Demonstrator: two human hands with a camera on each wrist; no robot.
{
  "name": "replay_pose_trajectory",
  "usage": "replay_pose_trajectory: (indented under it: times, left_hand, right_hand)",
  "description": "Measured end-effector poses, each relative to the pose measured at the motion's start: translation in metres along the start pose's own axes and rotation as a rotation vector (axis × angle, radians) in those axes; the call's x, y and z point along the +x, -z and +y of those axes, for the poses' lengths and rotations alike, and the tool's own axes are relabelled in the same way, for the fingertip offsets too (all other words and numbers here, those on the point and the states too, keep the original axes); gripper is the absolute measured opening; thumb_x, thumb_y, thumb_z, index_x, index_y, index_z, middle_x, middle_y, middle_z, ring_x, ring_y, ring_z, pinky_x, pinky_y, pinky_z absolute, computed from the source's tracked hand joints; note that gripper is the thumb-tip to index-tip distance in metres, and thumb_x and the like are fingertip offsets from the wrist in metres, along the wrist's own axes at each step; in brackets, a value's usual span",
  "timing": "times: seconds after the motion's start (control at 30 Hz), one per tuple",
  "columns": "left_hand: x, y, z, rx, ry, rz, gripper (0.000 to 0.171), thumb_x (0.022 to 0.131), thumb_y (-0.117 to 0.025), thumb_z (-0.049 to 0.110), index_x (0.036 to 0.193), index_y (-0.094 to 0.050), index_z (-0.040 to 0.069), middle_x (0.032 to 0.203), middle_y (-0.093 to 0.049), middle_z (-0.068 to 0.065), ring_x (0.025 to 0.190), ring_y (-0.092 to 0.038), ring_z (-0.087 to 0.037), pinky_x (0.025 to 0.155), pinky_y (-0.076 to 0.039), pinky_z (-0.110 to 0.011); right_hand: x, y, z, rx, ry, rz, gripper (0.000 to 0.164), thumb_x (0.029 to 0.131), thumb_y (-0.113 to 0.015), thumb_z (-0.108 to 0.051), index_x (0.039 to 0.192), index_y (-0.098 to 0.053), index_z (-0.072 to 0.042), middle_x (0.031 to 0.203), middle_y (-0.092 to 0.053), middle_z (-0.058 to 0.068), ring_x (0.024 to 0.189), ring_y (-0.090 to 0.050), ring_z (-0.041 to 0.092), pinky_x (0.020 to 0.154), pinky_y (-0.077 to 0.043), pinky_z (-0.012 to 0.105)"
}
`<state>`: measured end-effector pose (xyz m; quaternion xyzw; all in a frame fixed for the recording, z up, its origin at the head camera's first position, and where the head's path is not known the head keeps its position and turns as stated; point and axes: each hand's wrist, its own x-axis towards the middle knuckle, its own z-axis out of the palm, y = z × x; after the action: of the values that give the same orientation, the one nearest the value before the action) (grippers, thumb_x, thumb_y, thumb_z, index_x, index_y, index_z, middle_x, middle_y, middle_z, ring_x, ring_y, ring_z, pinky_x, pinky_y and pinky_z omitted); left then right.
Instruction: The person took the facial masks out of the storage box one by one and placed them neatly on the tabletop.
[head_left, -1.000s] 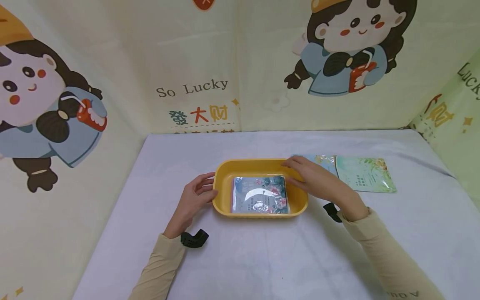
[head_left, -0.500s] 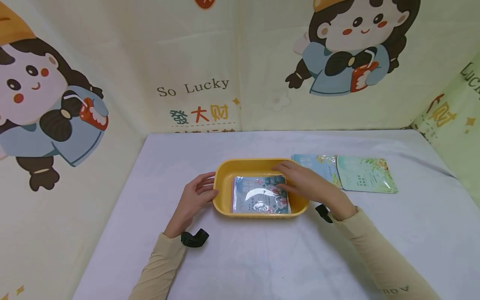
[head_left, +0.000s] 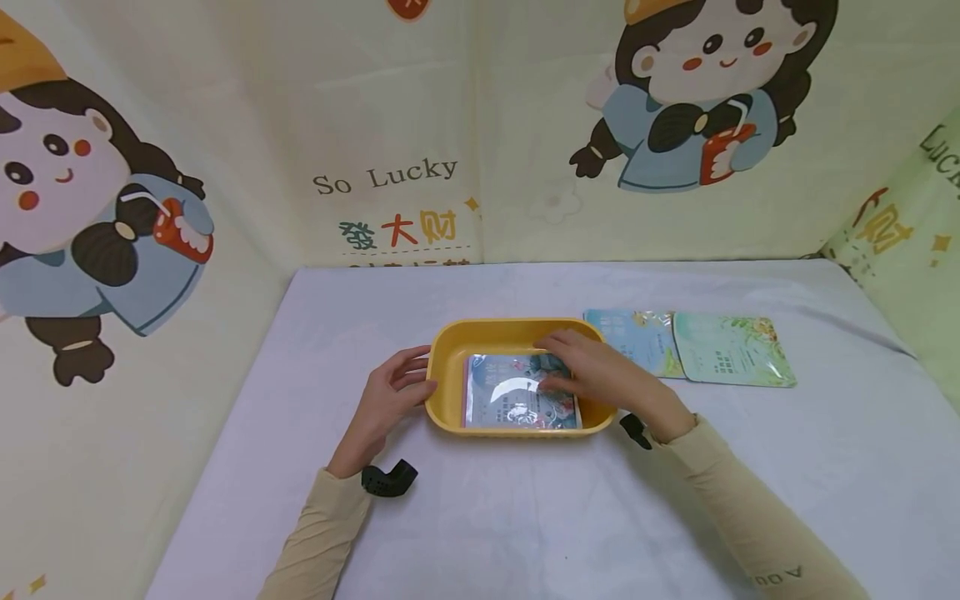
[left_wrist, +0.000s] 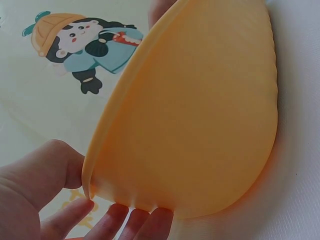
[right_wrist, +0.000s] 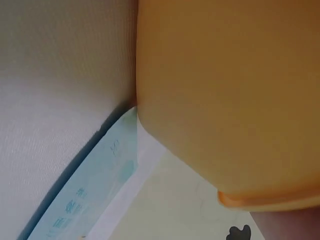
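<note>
My left hand (head_left: 384,408) holds the left end of a yellow plastic basin (head_left: 447,375). In the left wrist view the thumb is at the rim and the fingertips (left_wrist: 155,222) touch the outer wall. A flat, glossy blue packet with pink flowers (head_left: 495,392) lies inside the basin, and a pinkish edge beneath it suggests another packet. My right hand (head_left: 600,375) reaches over the basin's right rim, fingers spread above the packet's right part. Whether its fingertips touch the packet cannot be told. In the right wrist view the basin wall (right_wrist: 225,100) hides that hand's fingers.
Behind the basin to the right, a light blue packet (head_left: 637,333) and a green packet with flowers (head_left: 731,350) lie side by side on the white-covered table (head_left: 525,517). Patterned cloth walls (head_left: 390,100) stand at the back and sides.
My right hand has moved left and inward, from the basin's right rim to over the packet. The left hand and the basin have stayed in place.
</note>
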<state>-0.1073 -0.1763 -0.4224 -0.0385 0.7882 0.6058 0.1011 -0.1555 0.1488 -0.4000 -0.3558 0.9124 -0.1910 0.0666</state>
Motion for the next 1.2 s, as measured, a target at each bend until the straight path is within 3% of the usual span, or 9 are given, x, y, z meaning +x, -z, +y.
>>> replay_pose_trajectory:
  times: [0.43, 0.93, 1.2]
  left_hand:
    - [-0.0003, -0.0003, -0.0019, 0.015, -0.001, 0.007, 0.051, 0.089, -0.072, 0.021, 0.137, -0.055, 0.024, 0.133, -0.059, -0.002, 0.120, -0.060, -0.022, 0.089, -0.058, -0.034]
    - [-0.0002, -0.0011, -0.0012, 0.008, -0.008, 0.006, 0.051, 0.089, -0.073, 0.019, 0.137, -0.055, 0.023, 0.134, -0.059, -0.004, 0.120, -0.060, -0.023, 0.088, -0.058, -0.033]
    - [-0.0005, -0.0012, -0.0013, -0.001, -0.016, 0.003, 0.052, 0.089, -0.073, 0.019, 0.137, -0.055, 0.022, 0.134, -0.059, -0.005, 0.119, -0.061, -0.024, 0.089, -0.058, -0.033]
  right_hand:
    - [0.0024, -0.0049, -0.0062, -0.082, -0.052, -0.062, 0.066, 0.087, -0.074, -0.041, 0.139, -0.053, -0.004, 0.136, -0.058, 0.012, 0.125, -0.053, 0.028, 0.107, -0.046, 0.044]
    - [0.0031, -0.0085, -0.0058, -0.119, 0.019, 0.003, 0.049, 0.087, -0.076, -0.031, 0.127, -0.061, -0.007, 0.120, -0.061, 0.005, 0.106, -0.054, 0.020, 0.095, -0.053, 0.037]
    - [0.0038, -0.0089, -0.0079, -0.090, 0.016, 0.027, 0.046, 0.087, -0.076, -0.018, 0.128, -0.060, -0.005, 0.119, -0.060, 0.008, 0.107, -0.057, 0.021, 0.096, -0.054, 0.037]
